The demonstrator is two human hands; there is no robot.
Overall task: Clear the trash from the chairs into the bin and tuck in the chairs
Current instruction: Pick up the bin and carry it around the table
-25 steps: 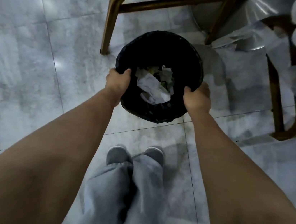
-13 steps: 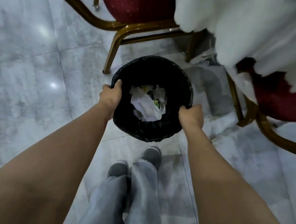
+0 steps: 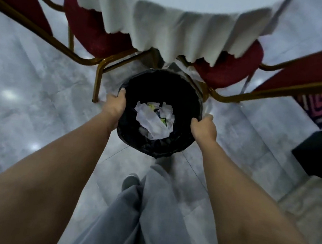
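L hand (image 3: 115,106) + R hand (image 3: 204,127) are gripping 1 bin (image 3: 160,87) rim, crumpled paper (image 3: 154,121) inside, 2 chairs (image 3: 98,29) just beyond bin.

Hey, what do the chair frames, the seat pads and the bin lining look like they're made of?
Chair frames: probably metal tubing with a gold painted finish, judging by the thin curved bars and their sheen.
Seat pads: dark red woven upholstery over padding, matte and rounded.
Bin lining: thin black plastic bag, crinkled and slightly glossy over the rim.

Head cam, facing down, close over bin (image 3: 162,85).
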